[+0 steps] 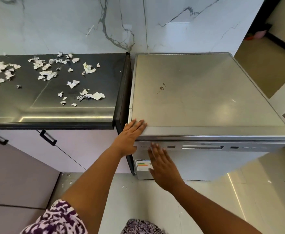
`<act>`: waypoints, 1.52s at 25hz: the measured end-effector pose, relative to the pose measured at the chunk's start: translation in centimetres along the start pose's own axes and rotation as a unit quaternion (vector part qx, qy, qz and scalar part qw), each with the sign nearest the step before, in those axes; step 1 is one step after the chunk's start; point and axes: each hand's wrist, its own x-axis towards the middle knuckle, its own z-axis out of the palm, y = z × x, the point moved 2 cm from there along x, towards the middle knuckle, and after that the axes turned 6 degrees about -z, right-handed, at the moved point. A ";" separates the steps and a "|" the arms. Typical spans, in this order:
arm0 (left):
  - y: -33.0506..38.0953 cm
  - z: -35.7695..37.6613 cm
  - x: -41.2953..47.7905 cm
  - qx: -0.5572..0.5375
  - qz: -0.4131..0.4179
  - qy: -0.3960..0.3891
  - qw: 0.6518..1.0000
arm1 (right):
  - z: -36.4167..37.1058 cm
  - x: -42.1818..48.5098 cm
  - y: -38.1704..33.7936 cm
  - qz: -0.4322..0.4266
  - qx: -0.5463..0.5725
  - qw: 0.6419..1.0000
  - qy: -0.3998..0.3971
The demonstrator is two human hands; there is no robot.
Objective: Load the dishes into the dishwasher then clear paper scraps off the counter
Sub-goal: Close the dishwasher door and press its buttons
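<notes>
A silver freestanding dishwasher (206,98) stands at the right with its door shut. Its control strip and handle recess (202,147) face me. My left hand (130,135) lies flat and open on the front left corner of its top. My right hand (162,164) hovers open, fingers spread, in front of the door's upper left, by the buttons and the energy label (142,164). Several torn white paper scraps (47,75) are scattered over the dark counter (71,115) at the left. No dishes are in sight.
A marble-look wall (104,22) backs the counter and dishwasher. Pale cabinet doors with black handles (48,137) sit under the counter. A few paper bits (124,186) lie on the glossy tiled floor. A doorway opens at the far right.
</notes>
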 end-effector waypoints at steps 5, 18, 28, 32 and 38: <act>-0.4 0.6 0.1 -0.019 -0.005 0.009 1.000 | 3.1 0.7 -0.7 -0.003 -0.034 0.995 -0.092; -0.6 1.1 0.5 -0.028 0.002 0.025 0.999 | 4.6 1.5 -1.9 0.021 -0.070 0.992 -0.099; -0.3 0.7 0.3 -0.021 -0.007 0.016 1.000 | 4.2 1.6 -2.4 0.017 -0.065 0.996 -0.059; 0.1 0.4 0.1 -0.010 -0.010 0.018 1.000 | 2.6 0.8 -0.7 -0.034 -0.051 0.998 -0.026; 0.1 0.5 0.1 0.008 -0.004 0.036 0.999 | -3.1 0.8 4.7 -0.098 0.071 0.984 0.133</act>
